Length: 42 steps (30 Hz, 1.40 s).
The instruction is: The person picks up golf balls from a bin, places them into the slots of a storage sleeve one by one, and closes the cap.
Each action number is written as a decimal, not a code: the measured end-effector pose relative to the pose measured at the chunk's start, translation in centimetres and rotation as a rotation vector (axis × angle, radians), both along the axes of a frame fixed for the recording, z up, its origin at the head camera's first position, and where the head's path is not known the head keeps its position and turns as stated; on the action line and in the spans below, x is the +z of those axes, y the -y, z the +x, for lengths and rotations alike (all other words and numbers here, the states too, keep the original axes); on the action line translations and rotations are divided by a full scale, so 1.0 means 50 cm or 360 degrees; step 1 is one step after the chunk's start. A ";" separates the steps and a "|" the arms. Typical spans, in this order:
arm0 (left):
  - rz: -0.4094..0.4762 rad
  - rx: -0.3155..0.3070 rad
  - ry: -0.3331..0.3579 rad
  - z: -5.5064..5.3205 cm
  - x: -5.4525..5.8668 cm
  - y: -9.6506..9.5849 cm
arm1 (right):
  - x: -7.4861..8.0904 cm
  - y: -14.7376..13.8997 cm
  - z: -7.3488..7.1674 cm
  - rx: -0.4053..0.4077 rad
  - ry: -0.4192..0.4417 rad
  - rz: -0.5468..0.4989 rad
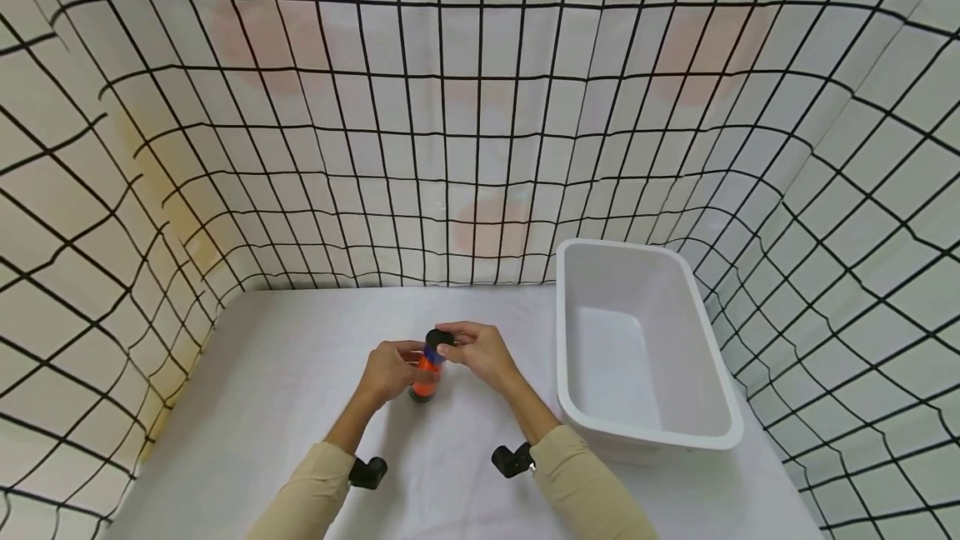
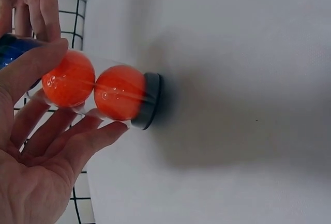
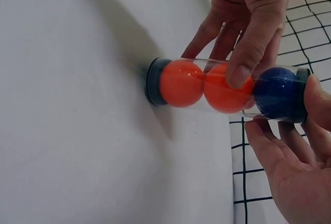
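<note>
A clear tube [image 3: 202, 87] with black end caps holds two orange balls [image 3: 181, 83] and one blue ball [image 3: 277, 93] in a row. It stands upright or nearly so over the table, the blue ball uppermost. My left hand [image 1: 387, 373] grips the tube around its middle, thumb across the front and fingers behind. With its thumb and fingers, my right hand [image 1: 483, 351] holds the top black cap [image 1: 438, 338] and the tube's upper end. The lower black cap [image 2: 149, 101] is at or just above the cloth; I cannot tell whether it touches.
A white plastic tub [image 1: 723, 407] stands on the table to the right of my right hand, with nothing seen inside. White cloth covers the table [image 1: 285, 407]. Black grid netting [image 1: 480, 136] rises at the back and both sides, with pale sheeting behind it.
</note>
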<state>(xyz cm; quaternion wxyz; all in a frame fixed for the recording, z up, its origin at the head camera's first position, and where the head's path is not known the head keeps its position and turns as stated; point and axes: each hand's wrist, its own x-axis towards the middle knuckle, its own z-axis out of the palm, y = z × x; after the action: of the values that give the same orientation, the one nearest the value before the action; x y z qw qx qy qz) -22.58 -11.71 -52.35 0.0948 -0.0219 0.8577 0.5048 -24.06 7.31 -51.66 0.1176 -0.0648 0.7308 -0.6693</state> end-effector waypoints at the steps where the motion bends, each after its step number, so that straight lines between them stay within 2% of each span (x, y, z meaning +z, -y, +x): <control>1: 0.0001 0.0005 0.0000 0.001 0.000 0.000 | -0.001 0.001 0.000 -0.0002 -0.0004 0.0003; 11: 0.0032 0.0035 0.0047 0.004 -0.013 0.004 | -0.003 0.010 0.004 -0.0008 0.0019 0.0018; 17: 0.0049 0.0044 0.0038 0.006 -0.014 0.004 | -0.004 0.011 0.007 0.0007 0.0012 -0.0025; 26: 0.0007 0.0022 -0.0051 0.008 -0.012 0.001 | -0.004 0.002 0.008 0.0077 -0.0017 -0.0090; 30: -0.0033 0.0004 -0.0078 0.012 -0.013 0.000 | 0.002 0.000 0.018 0.0057 0.0030 -0.0069; 32: -0.0053 0.0011 -0.0093 0.014 -0.012 -0.001 | 0.010 0.001 0.023 0.0026 0.0048 0.0001; 35: -0.0069 0.0007 -0.0114 0.018 -0.008 -0.002 | 0.031 0.004 0.031 -0.0035 0.0049 0.0193; 38: -0.0083 -0.0023 -0.0136 0.022 -0.002 -0.003 | 0.060 0.003 0.040 -0.0067 0.0026 0.0411; 42: -0.0115 -0.0049 -0.0147 0.024 0.003 -0.006 | 0.106 -0.007 0.052 -0.0065 -0.0049 0.0601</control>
<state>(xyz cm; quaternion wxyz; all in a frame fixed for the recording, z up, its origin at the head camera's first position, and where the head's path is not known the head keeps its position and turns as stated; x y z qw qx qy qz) -21.36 -11.43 -52.19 0.0619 0.0111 0.8792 0.4724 -21.44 7.65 -46.37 0.1028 -0.0368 0.8463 -0.5213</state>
